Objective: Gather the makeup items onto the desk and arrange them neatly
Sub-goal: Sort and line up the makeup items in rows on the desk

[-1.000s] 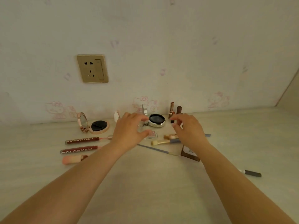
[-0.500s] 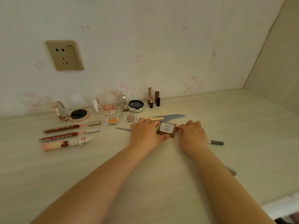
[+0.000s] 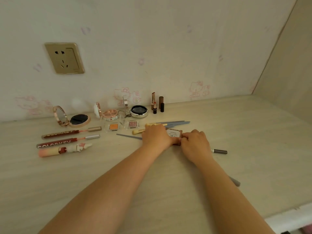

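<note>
A small brown palette (image 3: pixel 174 133) with a white label lies on the pale desk (image 3: pixel 253 132), tilted up at its near edge. My left hand (image 3: pixel 156 136) grips its left side and my right hand (image 3: pixel 194 143) pinches its front right corner. Behind it lie blue-handled brushes (image 3: pixel 172 123). A thin blue stick (image 3: pixel 128 136) pokes out left of my left hand. To the left lie two red lip gloss tubes (image 3: pixel 67 133) and a pink tube (image 3: pixel 64 150). Open compacts (image 3: pixel 76 119) (image 3: pixel 138 111), small eyeshadow pans (image 3: pixel 113 127) and lipsticks (image 3: pixel 157 105) stand near the wall.
A dark pen (image 3: pixel 219 151) lies right of my right hand, and a grey pencil end (image 3: pixel 235 181) shows behind my right forearm. A gold wall socket (image 3: pixel 65 58) sits above the desk. A side panel (image 3: pixel 287 65) closes the desk at right.
Both hands came back from the compacts near the wall to the brown palette and now hold it from both sides, closer together than half a second ago. The view shifted slightly.
</note>
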{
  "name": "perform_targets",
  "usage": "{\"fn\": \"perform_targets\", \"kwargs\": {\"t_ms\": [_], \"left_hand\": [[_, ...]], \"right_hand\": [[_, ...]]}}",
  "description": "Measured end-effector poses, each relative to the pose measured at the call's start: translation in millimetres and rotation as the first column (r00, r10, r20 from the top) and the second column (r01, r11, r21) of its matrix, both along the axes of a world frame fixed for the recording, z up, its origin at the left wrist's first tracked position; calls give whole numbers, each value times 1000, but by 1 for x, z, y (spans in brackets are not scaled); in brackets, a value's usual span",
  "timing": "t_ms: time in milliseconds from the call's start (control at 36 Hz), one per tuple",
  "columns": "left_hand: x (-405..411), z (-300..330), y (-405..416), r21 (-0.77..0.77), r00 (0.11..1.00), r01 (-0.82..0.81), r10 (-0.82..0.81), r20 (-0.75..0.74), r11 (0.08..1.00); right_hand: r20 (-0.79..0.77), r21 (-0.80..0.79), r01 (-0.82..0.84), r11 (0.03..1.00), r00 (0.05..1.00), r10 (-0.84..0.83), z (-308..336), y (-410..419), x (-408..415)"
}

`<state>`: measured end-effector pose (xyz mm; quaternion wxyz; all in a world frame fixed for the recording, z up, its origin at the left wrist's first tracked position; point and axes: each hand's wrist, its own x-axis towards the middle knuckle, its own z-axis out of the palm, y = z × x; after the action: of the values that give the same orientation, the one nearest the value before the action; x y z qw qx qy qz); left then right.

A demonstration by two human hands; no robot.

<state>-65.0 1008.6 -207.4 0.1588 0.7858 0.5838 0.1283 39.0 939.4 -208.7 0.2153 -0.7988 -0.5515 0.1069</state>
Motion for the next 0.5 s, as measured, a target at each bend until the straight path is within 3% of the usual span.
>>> {"fn": "perform_targets", "kwargs": {"t_ms": [56, 222, 389, 500], "left_hand": [[1, 1, -4, 10, 999, -9, 8, 47, 1000], [-4, 3, -12, 41, 928, -40, 22, 372, 998], [-28, 9, -23, 143, 840, 87, -149, 522, 986], [-59, 14, -25, 166, 763, 62, -154, 628, 984]], "right_hand": [[-28, 35, 7, 999, 1000, -6, 0, 0, -1], [-132, 148, -9, 989, 991, 29, 0, 0, -4], [-237, 461, -69, 885, 951, 198, 6, 0, -16], [-388, 507, -26, 862, 886, 255, 19, 2, -32]]}}
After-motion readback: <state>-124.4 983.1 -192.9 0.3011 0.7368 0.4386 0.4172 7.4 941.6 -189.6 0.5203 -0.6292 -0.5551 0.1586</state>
